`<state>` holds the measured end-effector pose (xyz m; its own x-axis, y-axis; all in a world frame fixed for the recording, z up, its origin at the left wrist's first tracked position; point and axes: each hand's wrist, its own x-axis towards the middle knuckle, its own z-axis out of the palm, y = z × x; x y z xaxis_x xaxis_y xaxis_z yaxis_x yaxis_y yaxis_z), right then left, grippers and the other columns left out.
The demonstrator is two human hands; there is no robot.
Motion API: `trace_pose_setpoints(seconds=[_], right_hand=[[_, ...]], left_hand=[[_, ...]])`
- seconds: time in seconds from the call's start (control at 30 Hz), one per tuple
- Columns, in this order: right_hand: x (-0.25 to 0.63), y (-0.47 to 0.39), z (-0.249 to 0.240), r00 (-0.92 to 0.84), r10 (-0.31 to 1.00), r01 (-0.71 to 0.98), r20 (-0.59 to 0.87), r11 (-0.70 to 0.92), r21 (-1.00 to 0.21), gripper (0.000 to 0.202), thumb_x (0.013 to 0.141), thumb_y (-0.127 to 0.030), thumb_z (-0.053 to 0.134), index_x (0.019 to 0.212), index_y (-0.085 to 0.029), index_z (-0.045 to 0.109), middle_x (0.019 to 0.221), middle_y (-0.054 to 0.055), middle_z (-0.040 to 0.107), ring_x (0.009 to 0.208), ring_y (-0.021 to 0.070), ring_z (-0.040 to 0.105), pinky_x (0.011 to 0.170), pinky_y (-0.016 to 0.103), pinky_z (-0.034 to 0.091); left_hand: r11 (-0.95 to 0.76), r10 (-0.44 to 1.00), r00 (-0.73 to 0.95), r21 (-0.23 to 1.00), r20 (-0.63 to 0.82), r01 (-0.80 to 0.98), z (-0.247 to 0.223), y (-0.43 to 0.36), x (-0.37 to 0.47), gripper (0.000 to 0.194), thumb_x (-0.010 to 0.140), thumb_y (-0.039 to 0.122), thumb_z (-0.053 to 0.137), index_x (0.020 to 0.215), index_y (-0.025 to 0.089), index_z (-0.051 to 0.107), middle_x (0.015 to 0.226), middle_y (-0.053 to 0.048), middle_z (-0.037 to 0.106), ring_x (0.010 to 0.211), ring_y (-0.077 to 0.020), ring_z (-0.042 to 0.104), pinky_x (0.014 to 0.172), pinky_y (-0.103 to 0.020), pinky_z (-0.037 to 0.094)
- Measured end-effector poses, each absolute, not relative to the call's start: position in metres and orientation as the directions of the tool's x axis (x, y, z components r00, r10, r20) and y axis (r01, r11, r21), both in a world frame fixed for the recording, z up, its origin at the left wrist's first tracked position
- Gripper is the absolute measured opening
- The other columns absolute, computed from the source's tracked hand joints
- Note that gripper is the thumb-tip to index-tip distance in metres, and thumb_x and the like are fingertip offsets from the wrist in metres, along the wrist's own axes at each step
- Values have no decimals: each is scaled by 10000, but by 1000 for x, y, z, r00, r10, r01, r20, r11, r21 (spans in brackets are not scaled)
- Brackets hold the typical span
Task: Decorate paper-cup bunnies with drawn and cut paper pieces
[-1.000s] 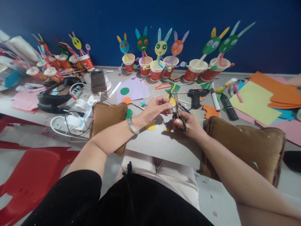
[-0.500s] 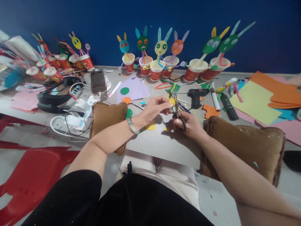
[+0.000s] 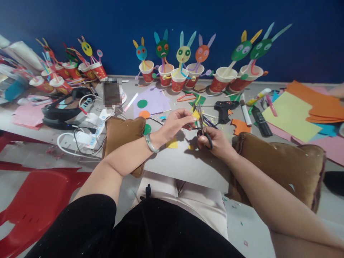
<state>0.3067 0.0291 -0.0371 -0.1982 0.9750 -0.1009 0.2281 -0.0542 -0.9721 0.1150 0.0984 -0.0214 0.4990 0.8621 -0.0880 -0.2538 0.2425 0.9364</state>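
Note:
Between its thumb and fingers, my left hand [image 3: 180,122] pinches a small piece of yellow paper [image 3: 196,114]. My right hand [image 3: 216,141] is wrapped round the handles of a pair of scissors [image 3: 208,139]; the blades point up and away, right beside the yellow paper. Whether the blades touch the paper I cannot tell. Under my hands, a yellow paper scrap [image 3: 172,143] and a small yellow disc [image 3: 190,147] lie on the table [image 3: 185,165]. A green paper circle [image 3: 147,129] and an orange one [image 3: 144,114] lie left of my left hand.
Red paper cups [image 3: 179,80] with paper rabbit figures line the wall. A black glue gun [image 3: 223,110] lies beyond my right hand, markers [image 3: 245,111] beside it. Coloured paper sheets [image 3: 292,114] spread at right. Brown cushions [image 3: 279,168] flank my arms. Cables and a power strip [image 3: 96,134] lie left.
Almost nothing differs. Both hands keep their places, with the yellow paper and the scissors shifted only very slightly.

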Motion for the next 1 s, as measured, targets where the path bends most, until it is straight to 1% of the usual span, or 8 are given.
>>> trace_pose_setpoints(seconds=[0.13,0.3,0.47,0.7,0.87,1.0], right_hand=[[307,29,-37,-201,974,218,-107,-62,-974,750,680,-946,839,700,-259,538,556,21,618,517,152,484,498,310,386],[307,29,-37,-196,976,219,-98,-54,-974,793,643,-995,816,677,-255,533,544,23,619,513,146,483,500,306,379],[306,29,-37,-195,975,233,-105,-58,-971,808,629,-1015,802,668,-255,530,540,20,613,507,140,487,503,307,380],[306,29,-37,-205,973,225,-104,-56,-973,762,659,-949,846,666,-255,531,541,16,616,507,142,490,503,301,371],[305,30,-37,-202,971,218,-129,-84,-972,743,639,-903,893,661,-255,529,533,12,612,499,137,482,500,298,361],[305,30,-38,-206,968,203,-142,-100,-974,752,616,-906,904,673,-252,537,538,9,612,502,133,485,502,292,367]], left_hand=[[243,865,493,939,-97,-243,-22,99,115,565,681,528,979,791,231,511,681,68,659,695,-102,686,697,-269,529],[226,867,494,938,-71,-262,-24,101,114,507,707,474,950,811,229,519,692,66,672,694,-102,699,697,-260,539],[206,865,500,945,-54,-254,-28,103,113,498,739,493,933,824,227,520,710,60,673,705,-107,706,704,-263,550],[205,862,506,939,-40,-275,-29,104,114,530,724,529,957,813,225,532,703,54,672,698,-108,695,688,-264,548],[207,857,513,948,-56,-243,-28,103,114,573,720,577,970,801,223,526,710,47,673,718,-115,697,704,-276,552],[196,854,517,952,-47,-237,-29,103,114,585,724,586,970,769,221,515,685,45,660,704,-113,686,700,-279,551]])
